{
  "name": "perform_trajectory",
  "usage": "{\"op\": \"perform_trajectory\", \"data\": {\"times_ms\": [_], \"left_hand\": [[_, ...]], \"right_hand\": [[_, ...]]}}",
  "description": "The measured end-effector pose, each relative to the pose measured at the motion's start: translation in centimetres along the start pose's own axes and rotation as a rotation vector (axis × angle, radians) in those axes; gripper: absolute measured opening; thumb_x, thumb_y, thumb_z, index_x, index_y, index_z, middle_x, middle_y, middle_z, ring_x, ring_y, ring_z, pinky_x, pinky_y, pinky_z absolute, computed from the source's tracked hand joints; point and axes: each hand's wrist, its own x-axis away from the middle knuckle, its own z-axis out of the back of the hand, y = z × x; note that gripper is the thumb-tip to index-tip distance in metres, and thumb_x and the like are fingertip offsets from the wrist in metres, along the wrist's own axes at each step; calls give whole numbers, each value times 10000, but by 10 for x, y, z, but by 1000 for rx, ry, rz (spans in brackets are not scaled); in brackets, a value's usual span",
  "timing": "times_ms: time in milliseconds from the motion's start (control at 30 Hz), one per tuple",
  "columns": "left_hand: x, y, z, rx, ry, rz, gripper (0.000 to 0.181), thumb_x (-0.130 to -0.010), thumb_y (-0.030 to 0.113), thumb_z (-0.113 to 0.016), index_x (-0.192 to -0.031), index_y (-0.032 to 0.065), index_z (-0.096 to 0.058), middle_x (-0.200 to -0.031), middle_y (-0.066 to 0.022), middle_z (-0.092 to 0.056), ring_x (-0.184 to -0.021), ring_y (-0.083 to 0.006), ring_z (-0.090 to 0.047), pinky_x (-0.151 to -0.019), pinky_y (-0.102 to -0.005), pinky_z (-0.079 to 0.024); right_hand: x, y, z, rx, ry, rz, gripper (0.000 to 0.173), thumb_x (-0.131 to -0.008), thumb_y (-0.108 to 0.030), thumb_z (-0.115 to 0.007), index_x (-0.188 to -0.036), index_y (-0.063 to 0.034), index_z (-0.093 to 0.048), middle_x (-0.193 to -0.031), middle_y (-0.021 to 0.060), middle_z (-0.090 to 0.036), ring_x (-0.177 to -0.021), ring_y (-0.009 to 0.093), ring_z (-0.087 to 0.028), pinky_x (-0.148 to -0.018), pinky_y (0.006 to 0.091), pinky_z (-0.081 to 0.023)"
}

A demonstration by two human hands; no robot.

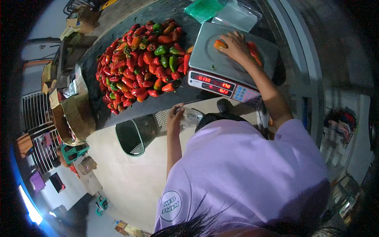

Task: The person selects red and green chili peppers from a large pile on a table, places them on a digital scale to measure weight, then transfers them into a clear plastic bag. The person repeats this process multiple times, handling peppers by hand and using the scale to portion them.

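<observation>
My right hand (235,46) is over the steel pan of a digital weighing scale (204,59), its fingers bent downward. An orange pepper (220,44) touches its thumb side; whether the fingers grip it is hidden. Red peppers (254,51) lie on the pan just right of the hand, partly covered by it. Below the table's near edge, my left hand (175,115) pinches a clear plastic bag (191,117), which hangs in front of my body. Left of the scale, a big heap of mostly red peppers (139,65), with some green and orange ones, covers the dark tabletop (118,117).
Green plastic packaging (204,10) and clear plastic bags (237,17) lie beyond the scale. A dark green perforated basket (136,137) is on the floor under the table's edge. An open cardboard box (78,117) stands at the table's left end, near a green stool (72,152).
</observation>
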Motion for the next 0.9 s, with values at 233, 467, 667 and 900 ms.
{"op": "perform_trajectory", "data": {"times_ms": [233,467,667,900], "left_hand": [[0,-8,16,-37,69,4,252,-811,128,-609,-1056,71,-616,-779,39,-535,-615,-40,-421,-546,-186,-321],[7,-12,43,-41,91,31,213,-831,147,-608,-1036,91,-604,-806,43,-523,-657,-51,-436,-562,-209,-343],[0,-15,68,46,93,3,255,-823,179,-622,-1051,67,-607,-795,44,-513,-629,-42,-401,-549,-194,-309],[3,-9,90,68,152,25,259,-820,145,-625,-1067,72,-592,-811,48,-507,-618,-39,-381,-547,-184,-295]], "right_hand": [[-4,-20,1,18,-123,-48,363,-725,-186,-685,-1063,-96,-588,-1072,128,-592,-1050,336,-507,-916,465,-359],[-38,-87,-32,-227,-198,107,410,-707,-108,-694,-1094,-93,-560,-1038,129,-578,-1025,339,-508,-891,461,-379],[-50,-130,-116,-7,-200,210,248,-797,-117,-530,-1034,-105,-604,-950,114,-575,-966,299,-506,-832,463,-385],[-75,-112,-128,-221,-347,91,278,-756,-105,-591,-1027,-135,-645,-976,125,-609,-953,314,-566,-822,446,-433]]}}
